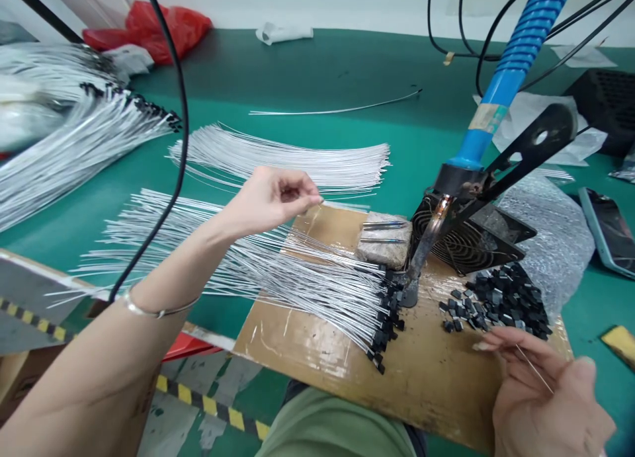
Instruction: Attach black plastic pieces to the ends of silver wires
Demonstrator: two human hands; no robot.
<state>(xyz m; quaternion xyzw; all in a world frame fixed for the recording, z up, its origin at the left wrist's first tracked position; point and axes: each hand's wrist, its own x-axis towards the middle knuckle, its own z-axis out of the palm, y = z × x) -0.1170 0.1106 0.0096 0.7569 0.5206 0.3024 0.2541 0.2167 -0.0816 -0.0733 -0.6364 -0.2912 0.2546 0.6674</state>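
My left hand [278, 196] is pinched above the white wires, thumb against fingertips; whatever lies between them is too small to make out. Under my forearm spreads a fanned bundle of white wires [302, 272], its black-tipped ends resting on a brown board [421, 371]. Behind it lies a second bundle of white wires [297, 156]. My right hand [550, 391], palm up at the lower right, has curled fingers around a thin needle-like metal rod [534, 369]. Just beyond its fingertips is a pile of small black connector pieces [506, 298].
A blue hose arm [520, 60] with a metal bracket comes down near a black fan [466, 239]. Beside it sit a pale block [384, 242], bubble wrap [550, 225] and a phone [608, 229]. A black cable [183, 113] hangs at left; more wire bundles [94, 139] lie beyond.
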